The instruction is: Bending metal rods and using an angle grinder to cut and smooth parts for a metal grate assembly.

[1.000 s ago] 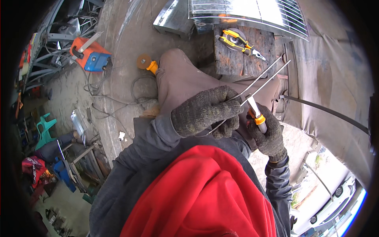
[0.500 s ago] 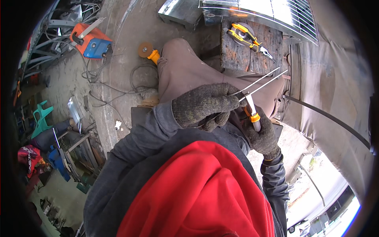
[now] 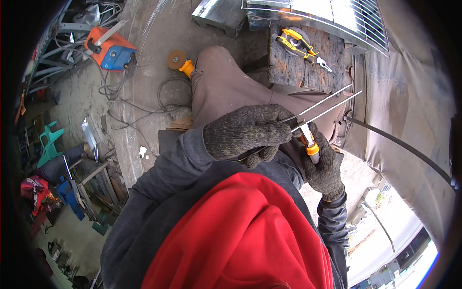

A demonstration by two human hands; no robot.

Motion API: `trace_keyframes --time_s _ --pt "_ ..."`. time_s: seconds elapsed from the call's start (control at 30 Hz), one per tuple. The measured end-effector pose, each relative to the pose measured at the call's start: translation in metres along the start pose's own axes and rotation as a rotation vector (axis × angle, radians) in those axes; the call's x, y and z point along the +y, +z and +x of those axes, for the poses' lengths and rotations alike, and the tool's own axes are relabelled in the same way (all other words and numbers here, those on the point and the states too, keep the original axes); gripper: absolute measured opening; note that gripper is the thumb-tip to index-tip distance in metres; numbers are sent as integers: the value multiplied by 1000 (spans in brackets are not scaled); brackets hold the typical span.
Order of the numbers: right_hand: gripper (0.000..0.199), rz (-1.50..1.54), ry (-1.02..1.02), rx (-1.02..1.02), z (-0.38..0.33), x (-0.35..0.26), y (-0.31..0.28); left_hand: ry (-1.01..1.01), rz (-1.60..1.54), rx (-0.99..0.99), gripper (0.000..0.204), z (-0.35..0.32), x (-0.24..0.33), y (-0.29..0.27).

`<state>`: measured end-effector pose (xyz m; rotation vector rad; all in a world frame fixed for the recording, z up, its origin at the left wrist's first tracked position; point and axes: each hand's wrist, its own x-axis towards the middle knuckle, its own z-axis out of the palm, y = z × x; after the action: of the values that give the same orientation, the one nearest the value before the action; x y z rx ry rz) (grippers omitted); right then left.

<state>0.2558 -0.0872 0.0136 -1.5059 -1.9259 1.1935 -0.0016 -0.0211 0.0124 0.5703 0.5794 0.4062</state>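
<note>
Left hand [image 3: 248, 132] gripping the rods [image 3: 327, 111], right hand [image 3: 325, 168] clasping the tool [image 3: 313, 150], metal end [image 3: 306, 133] right at them, pliers [image 3: 311, 57] across a disc [image 3: 301, 35] on the surface [image 3: 288, 72]!

orange-and-blue machine [image 3: 114, 52], green plastic stool [image 3: 48, 144], draped grey tarp [image 3: 394, 103]

Thin metal rods [image 3: 332, 107] jutting rightward, wooden block [image 3: 286, 72] beyond, room leftward (over cable [image 3: 160, 96])

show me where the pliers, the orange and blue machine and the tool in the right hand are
Pliers [image 3: 292, 47]: head view, on the lower handle.
Orange and blue machine [image 3: 114, 56]: head view, on its blue face.
Tool [image 3: 307, 135]: head view, on its pale shaft.
</note>
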Motion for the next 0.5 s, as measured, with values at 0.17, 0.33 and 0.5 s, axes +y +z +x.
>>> trace_keyframes --time_s 0.17,0.33,0.5 --pt "68 10 -7 17 -2 -1 1 -60 -29 -65 27 -3 10 1" --pt "63 31 31 -2 -3 0 1 -32 36 -62 30 -3 10 4" --pt "60 27 6 22 -2 1 3 -34 -33 -51 30 -4 4 3"
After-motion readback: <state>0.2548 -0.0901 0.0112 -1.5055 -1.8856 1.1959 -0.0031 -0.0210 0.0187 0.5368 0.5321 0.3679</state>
